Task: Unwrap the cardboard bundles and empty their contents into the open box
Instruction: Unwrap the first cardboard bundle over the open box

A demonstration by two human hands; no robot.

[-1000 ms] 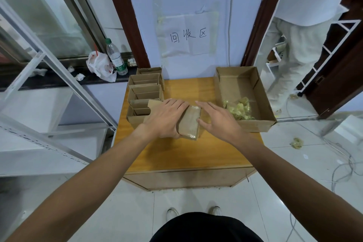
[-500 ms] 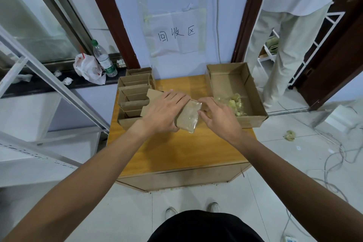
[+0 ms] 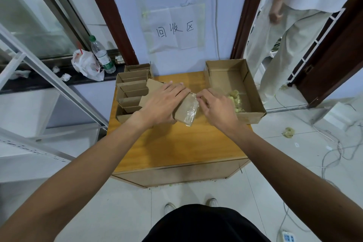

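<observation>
**A:** Risk here: the right hand (image 3: pixel 216 104) pinches the clear plastic wrap (image 3: pixel 191 113) at the far corner of the flat brown cardboard bundle (image 3: pixel 182 108). Yank too hard and the film could tear short, or the bundle might pop open over the orange wooden bench (image 3: pixel 176 147) and spill.

**B:** And the left hand (image 3: pixel 163 102)?

**A:** Fingers straight, pressed flat on top, pinning it. The bundle lies on the bench under that palm, its right end poking out between both hands, just left of the open brown cardboard box (image 3: pixel 254 92) with yellow-green pieces (image 3: pixel 236 101) inside.
</observation>
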